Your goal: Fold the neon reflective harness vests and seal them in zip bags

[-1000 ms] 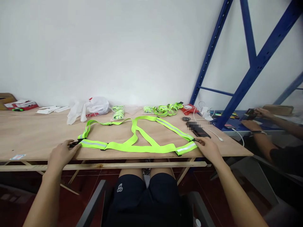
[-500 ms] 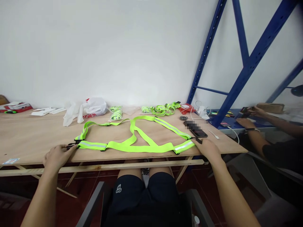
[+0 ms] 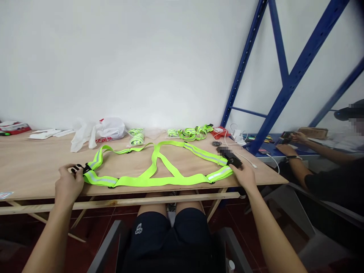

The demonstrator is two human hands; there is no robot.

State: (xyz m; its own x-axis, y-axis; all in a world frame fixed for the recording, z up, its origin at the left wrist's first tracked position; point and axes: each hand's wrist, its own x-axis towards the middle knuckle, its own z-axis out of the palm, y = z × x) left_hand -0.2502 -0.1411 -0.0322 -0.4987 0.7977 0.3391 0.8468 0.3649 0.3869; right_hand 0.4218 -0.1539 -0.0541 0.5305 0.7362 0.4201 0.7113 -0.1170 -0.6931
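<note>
A neon-yellow reflective harness (image 3: 159,181) with silver stripes lies spread on the wooden table (image 3: 42,163), its straps forming loops joined by a Y-shaped middle. At its left end, the fingers of my left hand (image 3: 67,184) are closed on a black buckle (image 3: 80,168), held slightly above the tabletop. My right hand (image 3: 245,176) pinches the harness's right end, where a black buckle (image 3: 233,162) shows just past the fingers. Part of each buckle is hidden by the fingers. Both straps at the left end rise a little toward the buckle.
Packed neon straps (image 3: 137,137), a loose bundle of straps (image 3: 196,132) and a white plastic bag (image 3: 112,129) lie along the wall. Beside my right hand are a dark phone (image 3: 224,152) and a white cable (image 3: 247,161). A blue rack post (image 3: 280,98) and a co-worker's arms (image 3: 301,163) are at right.
My left hand has lifted its buckle and drawn it slightly left, raising the straps there. My right hand's end has come up a little. The view has shifted slightly right.
</note>
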